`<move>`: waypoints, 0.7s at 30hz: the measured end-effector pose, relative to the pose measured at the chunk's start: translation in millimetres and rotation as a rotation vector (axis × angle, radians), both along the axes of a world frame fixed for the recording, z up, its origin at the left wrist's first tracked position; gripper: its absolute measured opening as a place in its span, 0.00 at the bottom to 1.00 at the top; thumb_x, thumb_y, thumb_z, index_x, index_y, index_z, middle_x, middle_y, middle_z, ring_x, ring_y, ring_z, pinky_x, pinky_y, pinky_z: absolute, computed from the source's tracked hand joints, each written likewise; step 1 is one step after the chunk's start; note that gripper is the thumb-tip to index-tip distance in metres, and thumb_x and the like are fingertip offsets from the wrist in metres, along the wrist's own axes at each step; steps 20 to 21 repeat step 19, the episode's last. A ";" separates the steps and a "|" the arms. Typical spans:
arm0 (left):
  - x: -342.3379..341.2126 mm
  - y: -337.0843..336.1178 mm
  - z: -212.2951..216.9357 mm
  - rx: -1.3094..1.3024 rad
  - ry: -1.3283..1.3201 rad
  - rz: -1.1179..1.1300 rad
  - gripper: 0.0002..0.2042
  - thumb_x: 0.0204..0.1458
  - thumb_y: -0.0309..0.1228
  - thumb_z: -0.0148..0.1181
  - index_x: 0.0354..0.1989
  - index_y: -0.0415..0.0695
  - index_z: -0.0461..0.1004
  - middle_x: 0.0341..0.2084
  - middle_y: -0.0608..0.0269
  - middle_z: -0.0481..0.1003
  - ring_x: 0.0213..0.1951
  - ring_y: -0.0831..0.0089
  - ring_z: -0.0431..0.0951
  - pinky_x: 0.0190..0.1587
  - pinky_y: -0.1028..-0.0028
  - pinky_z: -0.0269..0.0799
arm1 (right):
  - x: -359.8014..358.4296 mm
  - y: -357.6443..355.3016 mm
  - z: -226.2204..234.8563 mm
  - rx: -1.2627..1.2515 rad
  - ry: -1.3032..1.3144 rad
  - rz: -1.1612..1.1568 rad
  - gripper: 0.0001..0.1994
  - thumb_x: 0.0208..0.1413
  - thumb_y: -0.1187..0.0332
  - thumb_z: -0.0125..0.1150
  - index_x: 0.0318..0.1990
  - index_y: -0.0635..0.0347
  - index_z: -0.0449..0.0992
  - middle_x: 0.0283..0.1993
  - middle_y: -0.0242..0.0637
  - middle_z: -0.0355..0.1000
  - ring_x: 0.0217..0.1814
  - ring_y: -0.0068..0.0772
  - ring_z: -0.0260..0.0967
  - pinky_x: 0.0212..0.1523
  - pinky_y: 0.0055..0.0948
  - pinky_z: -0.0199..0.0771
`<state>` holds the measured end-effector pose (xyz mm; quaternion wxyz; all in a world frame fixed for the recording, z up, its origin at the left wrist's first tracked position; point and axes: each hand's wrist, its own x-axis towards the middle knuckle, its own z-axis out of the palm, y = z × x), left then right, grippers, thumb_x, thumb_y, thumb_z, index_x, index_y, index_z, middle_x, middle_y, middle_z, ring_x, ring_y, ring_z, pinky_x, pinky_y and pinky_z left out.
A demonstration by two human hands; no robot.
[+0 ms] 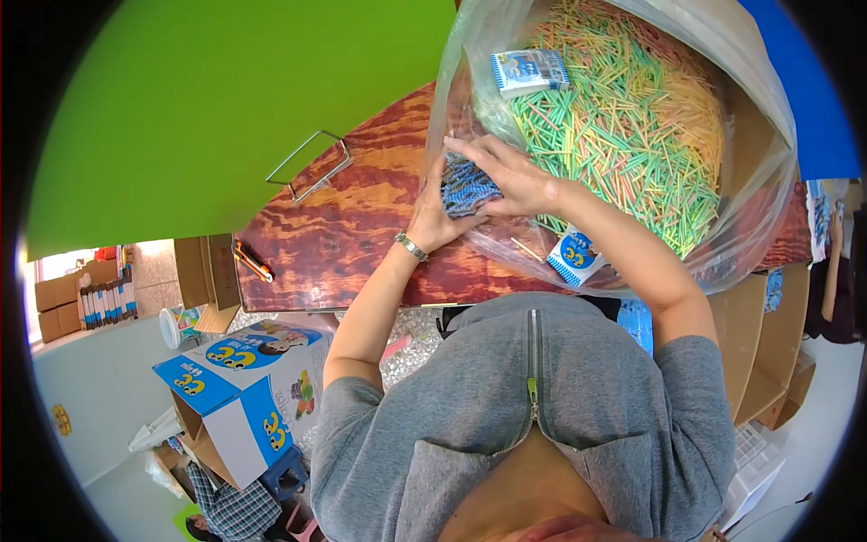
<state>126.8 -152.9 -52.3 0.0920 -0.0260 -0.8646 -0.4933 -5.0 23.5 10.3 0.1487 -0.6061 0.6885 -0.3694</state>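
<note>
Between my two hands is a compact bundle with rows of blue and grey ridged edges, perhaps stacked packets [469, 186]. My left hand [433, 217] closes around its left and near side. Across its far and right side bends my right hand [517, 179], fingers over the top. The bundle is at the near-left edge of a large clear plastic bag [459, 68] full of thin pastel sticks [623, 126]. A white-and-blue packet [531, 72] lies on the sticks. A second packet [575, 256] lies beneath my right forearm, beside a few loose sticks.
The red-brown table [361, 226] carries a bent wire stand [316, 172] and an orange-black utility knife [254, 260]. A blue-and-white carton [244, 388] stands at lower left, near a person in a checked shirt [237, 508]. Open cardboard boxes [768, 343] and another person's arm [833, 262] are at right.
</note>
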 end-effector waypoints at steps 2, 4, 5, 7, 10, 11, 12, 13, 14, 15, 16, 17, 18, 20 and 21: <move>5.8 7.0 15.8 -0.040 0.079 0.049 0.58 0.34 0.36 0.79 0.70 0.36 0.42 0.60 0.42 0.61 0.61 0.50 0.66 0.61 0.59 0.63 | 4.4 3.4 11.6 -0.101 0.040 0.008 0.53 0.35 0.71 0.76 0.71 0.50 0.48 0.58 0.50 0.60 0.61 0.54 0.60 0.62 0.42 0.64; 9.4 8.1 29.8 -0.086 0.077 0.066 0.57 0.33 0.36 0.79 0.70 0.36 0.43 0.60 0.41 0.61 0.61 0.49 0.65 0.62 0.59 0.62 | 7.7 7.5 11.7 -0.147 0.054 0.018 0.54 0.35 0.71 0.77 0.71 0.50 0.49 0.58 0.50 0.59 0.61 0.55 0.60 0.62 0.42 0.64; 14.1 8.8 31.6 -0.137 0.079 0.069 0.57 0.33 0.36 0.79 0.69 0.35 0.43 0.60 0.41 0.61 0.61 0.48 0.65 0.62 0.59 0.62 | 9.1 9.6 10.4 -0.199 0.072 0.016 0.54 0.34 0.70 0.77 0.71 0.50 0.49 0.59 0.50 0.59 0.62 0.55 0.59 0.63 0.42 0.63; 9.0 5.0 23.4 -0.169 0.091 0.033 0.59 0.31 0.35 0.79 0.70 0.36 0.42 0.61 0.39 0.60 0.61 0.46 0.63 0.63 0.58 0.59 | 2.8 10.8 4.4 -0.124 0.049 0.034 0.55 0.34 0.68 0.79 0.72 0.50 0.48 0.61 0.52 0.57 0.64 0.56 0.57 0.64 0.43 0.62; 7.1 -2.4 19.2 -0.241 0.126 0.007 0.62 0.30 0.34 0.79 0.71 0.38 0.37 0.66 0.38 0.53 0.67 0.43 0.55 0.67 0.57 0.53 | -0.3 8.2 5.4 0.038 0.017 0.021 0.59 0.30 0.67 0.81 0.72 0.48 0.46 0.66 0.53 0.50 0.69 0.59 0.52 0.67 0.44 0.58; 9.7 -1.8 18.1 -0.235 0.121 0.012 0.62 0.30 0.34 0.79 0.71 0.38 0.37 0.66 0.38 0.53 0.67 0.43 0.55 0.67 0.57 0.53 | 0.3 7.8 5.7 0.044 0.012 0.027 0.59 0.30 0.67 0.81 0.72 0.48 0.46 0.66 0.53 0.50 0.69 0.59 0.52 0.67 0.44 0.58; 11.9 -0.5 16.7 -0.203 0.104 0.009 0.62 0.30 0.34 0.79 0.71 0.38 0.37 0.67 0.38 0.51 0.68 0.43 0.53 0.68 0.57 0.52 | 1.1 8.2 5.2 0.057 0.029 0.024 0.60 0.29 0.67 0.81 0.72 0.48 0.46 0.67 0.53 0.49 0.69 0.60 0.51 0.68 0.45 0.58; 10.6 -0.4 16.6 -0.173 0.093 0.006 0.62 0.30 0.34 0.79 0.71 0.38 0.36 0.68 0.38 0.49 0.69 0.43 0.51 0.68 0.57 0.51 | -0.5 7.2 5.2 0.067 0.051 0.020 0.60 0.29 0.67 0.82 0.72 0.47 0.46 0.68 0.52 0.48 0.70 0.60 0.50 0.68 0.45 0.57; 10.0 0.3 17.9 -0.150 0.108 0.007 0.63 0.30 0.34 0.79 0.72 0.39 0.35 0.68 0.38 0.47 0.69 0.44 0.49 0.69 0.57 0.51 | 0.2 5.6 4.0 0.048 0.063 0.012 0.61 0.28 0.67 0.82 0.72 0.47 0.46 0.69 0.52 0.46 0.71 0.60 0.48 0.69 0.46 0.56; 9.2 -0.7 15.3 -0.148 0.109 0.010 0.63 0.30 0.34 0.79 0.72 0.39 0.35 0.68 0.38 0.47 0.69 0.44 0.49 0.69 0.57 0.51 | -0.4 2.9 3.0 0.050 0.064 0.015 0.61 0.28 0.67 0.82 0.72 0.47 0.46 0.69 0.52 0.46 0.71 0.60 0.48 0.69 0.46 0.56; 9.0 -0.8 12.7 -0.117 0.059 0.013 0.63 0.30 0.34 0.79 0.72 0.39 0.35 0.69 0.39 0.46 0.69 0.45 0.49 0.69 0.57 0.50 | -0.6 0.9 2.3 0.044 0.073 0.022 0.61 0.28 0.66 0.82 0.72 0.47 0.46 0.71 0.52 0.44 0.72 0.60 0.47 0.69 0.47 0.56; 9.1 -0.5 11.4 -0.086 0.010 0.015 0.63 0.30 0.34 0.79 0.72 0.39 0.34 0.69 0.40 0.46 0.70 0.45 0.48 0.69 0.57 0.49 | -1.1 -0.7 1.3 0.038 0.082 0.029 0.61 0.27 0.65 0.82 0.72 0.46 0.46 0.72 0.53 0.42 0.72 0.60 0.46 0.69 0.48 0.56; 9.0 0.3 11.1 -0.086 0.019 0.028 0.63 0.31 0.34 0.78 0.72 0.39 0.34 0.70 0.42 0.46 0.70 0.45 0.48 0.70 0.57 0.48 | -2.5 -0.8 -0.9 -0.003 0.127 0.050 0.60 0.29 0.64 0.82 0.72 0.46 0.46 0.72 0.52 0.42 0.73 0.60 0.46 0.69 0.50 0.54; 6.6 1.1 17.4 -0.089 0.029 0.043 0.63 0.31 0.34 0.78 0.72 0.40 0.35 0.70 0.43 0.45 0.70 0.45 0.47 0.70 0.57 0.47 | -6.3 -1.1 -3.5 -0.046 0.174 0.074 0.59 0.30 0.63 0.81 0.72 0.45 0.46 0.73 0.51 0.42 0.73 0.60 0.45 0.70 0.52 0.53; 6.6 1.1 17.4 -0.089 0.029 0.043 0.63 0.31 0.34 0.78 0.72 0.40 0.35 0.70 0.43 0.45 0.70 0.45 0.47 0.70 0.57 0.47 | -6.3 -1.1 -3.5 -0.046 0.174 0.074 0.59 0.30 0.63 0.81 0.72 0.45 0.46 0.73 0.51 0.42 0.73 0.60 0.45 0.70 0.52 0.53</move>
